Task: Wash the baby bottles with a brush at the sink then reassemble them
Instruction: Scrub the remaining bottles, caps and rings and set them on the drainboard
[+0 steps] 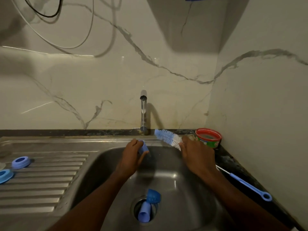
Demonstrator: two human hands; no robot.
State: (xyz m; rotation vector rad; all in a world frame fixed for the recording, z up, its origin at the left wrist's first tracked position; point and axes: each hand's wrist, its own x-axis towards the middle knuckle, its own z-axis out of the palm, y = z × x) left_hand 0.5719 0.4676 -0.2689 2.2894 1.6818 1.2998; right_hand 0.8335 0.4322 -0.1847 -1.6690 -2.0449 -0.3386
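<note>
Left hand [133,154]: a small blue bottle part [144,147], seemingly a cap or short tube, is gripped between thumb and curled fingers and held over the back of the sink basin [175,177], just in front of the tap [143,110], probably so that runoff falls into the basin.
Right hand [196,155]: the fingers are wrapped around the handle of the bottle brush [166,137]; the handle itself is hidden inside the fist.
Brush position: the blue and white bristle head is pointed up and left, raised above the sink rim and apart from the held part; no scrubbing contact is seen.
Tap: no stream can be made out with certainty.
Basin contents: two further blue pieces, a darker cap [153,195] and a paler tube-shaped piece [144,212], are lying on the drain opening, judged to be waiting for washing.
Drainboard [41,189]: two blue screw rings [20,162] [5,175] are laid on the ridged steel at the left, likely set there to drip.
Counter, right: a thin blue nipple brush [246,184] is laid along the dark edge within reach, and a red-rimmed tub [208,137], perhaps soap, is kept in the corner.
Progress: washing is judged under way; reassembly has not begun.
</note>
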